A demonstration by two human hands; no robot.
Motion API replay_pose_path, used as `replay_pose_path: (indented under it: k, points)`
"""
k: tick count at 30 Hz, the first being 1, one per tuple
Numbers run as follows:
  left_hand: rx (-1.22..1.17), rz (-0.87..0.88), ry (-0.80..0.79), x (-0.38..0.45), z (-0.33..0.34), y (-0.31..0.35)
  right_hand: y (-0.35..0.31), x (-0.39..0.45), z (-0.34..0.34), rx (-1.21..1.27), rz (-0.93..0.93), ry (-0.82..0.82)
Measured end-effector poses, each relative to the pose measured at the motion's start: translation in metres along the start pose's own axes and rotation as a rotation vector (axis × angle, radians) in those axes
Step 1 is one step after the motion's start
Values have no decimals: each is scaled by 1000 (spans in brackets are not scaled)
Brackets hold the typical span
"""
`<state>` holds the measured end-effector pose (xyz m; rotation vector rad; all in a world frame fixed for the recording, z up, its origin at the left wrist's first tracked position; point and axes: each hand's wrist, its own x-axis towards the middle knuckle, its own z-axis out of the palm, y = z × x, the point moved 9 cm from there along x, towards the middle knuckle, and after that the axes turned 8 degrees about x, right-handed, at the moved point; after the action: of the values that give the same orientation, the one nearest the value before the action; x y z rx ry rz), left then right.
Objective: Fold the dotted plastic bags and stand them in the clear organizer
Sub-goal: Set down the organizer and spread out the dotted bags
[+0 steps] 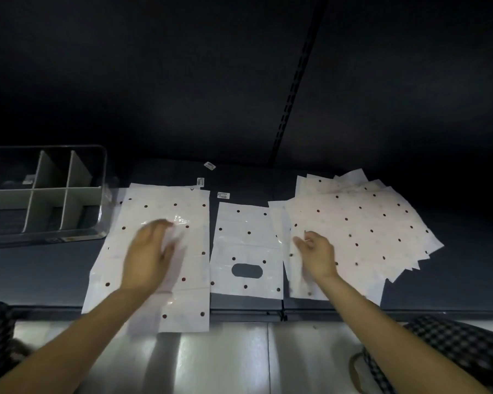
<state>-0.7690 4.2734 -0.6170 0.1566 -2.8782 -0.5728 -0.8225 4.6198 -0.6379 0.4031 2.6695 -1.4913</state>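
- Left hand [148, 251], fingers blurred, lies flat on a long, glossy dotted bag [165, 245].
- Right hand [316, 255], fingers loosely curled, rests on the fanned stack [367, 228].
- Clear rectangular organizer [97, 166], grey dividers.

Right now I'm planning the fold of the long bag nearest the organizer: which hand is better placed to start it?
Left hand: it's already over the long bag; the right hand is at the pile.
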Motion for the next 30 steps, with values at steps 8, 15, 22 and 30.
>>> replay_pose_path:
  k: [8, 15, 22, 30]
  points:
    - [439, 185, -519, -62, 83, -5, -17, -16, 47, 197, 3, -275]
    - [438, 196, -542, -51, 75, -40, 32, 7, 17, -659, 46, -216]
    - [397, 192, -515, -38, 72, -40, 30, 18, 15, -578, 58, -206]
    - [179, 283, -400, -30, 74, 49, 32, 2, 50, 317, 529, -99]
